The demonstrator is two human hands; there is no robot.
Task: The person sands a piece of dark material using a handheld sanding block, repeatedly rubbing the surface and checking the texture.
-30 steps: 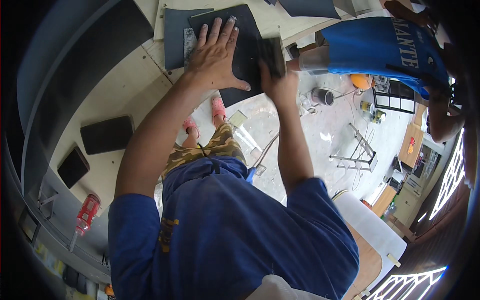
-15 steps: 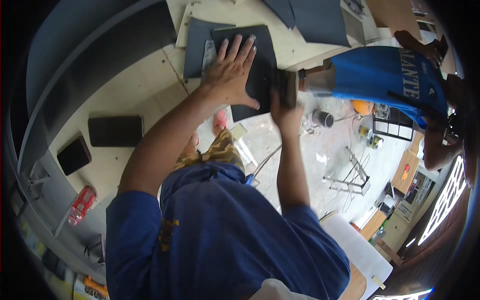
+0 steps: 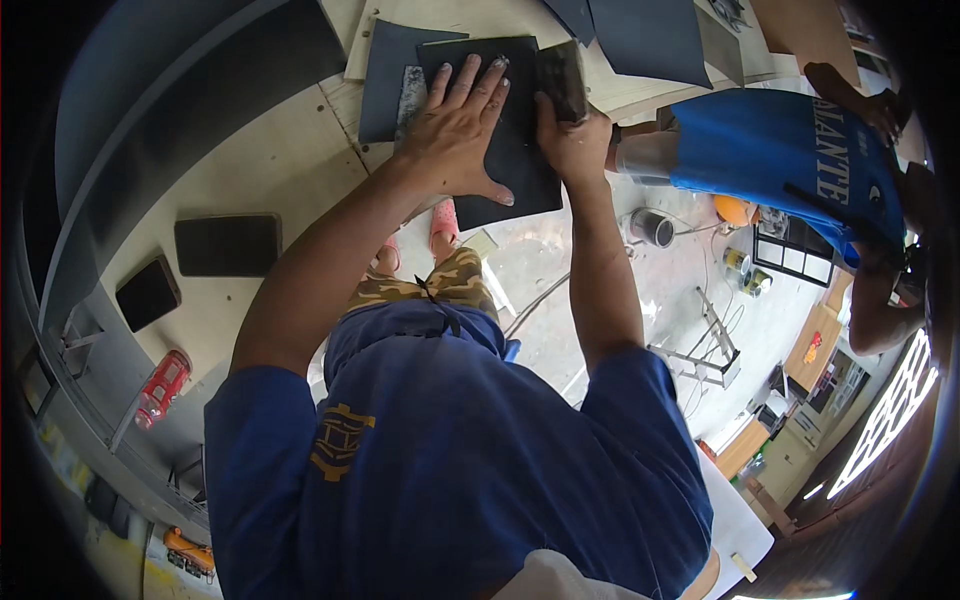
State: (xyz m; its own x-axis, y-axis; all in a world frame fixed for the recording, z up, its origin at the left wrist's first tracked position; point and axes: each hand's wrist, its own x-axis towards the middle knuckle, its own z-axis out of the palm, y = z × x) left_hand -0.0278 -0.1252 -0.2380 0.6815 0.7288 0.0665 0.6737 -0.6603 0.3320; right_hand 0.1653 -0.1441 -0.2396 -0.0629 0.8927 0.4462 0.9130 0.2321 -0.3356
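My left hand [image 3: 452,140] lies flat with fingers spread on a thin black rectangular panel [image 3: 520,165], which juts past the near edge of the pale wooden table [image 3: 360,185]. In my right hand [image 3: 580,145] is a dark rectangular block [image 3: 562,80], gripped at its near end and set along the panel's right edge. Under the panel's left side lies a dark grey sheet [image 3: 385,85]. A narrow strip with a worn, whitish surface [image 3: 411,97] sits beside my left fingers.
More dark sheets [image 3: 650,45] lie farther back. Two dark, flat rectangular pieces [image 3: 228,245] [image 3: 148,293] and a red-labelled bottle [image 3: 163,388] are at left. A person in a blue shirt [image 3: 750,150] stands at right. A bucket [image 3: 652,228] and a metal stand [image 3: 715,350] occupy the floor.
My right hand has moved the block away from me along the panel's right edge. My left hand stays flat on the panel.
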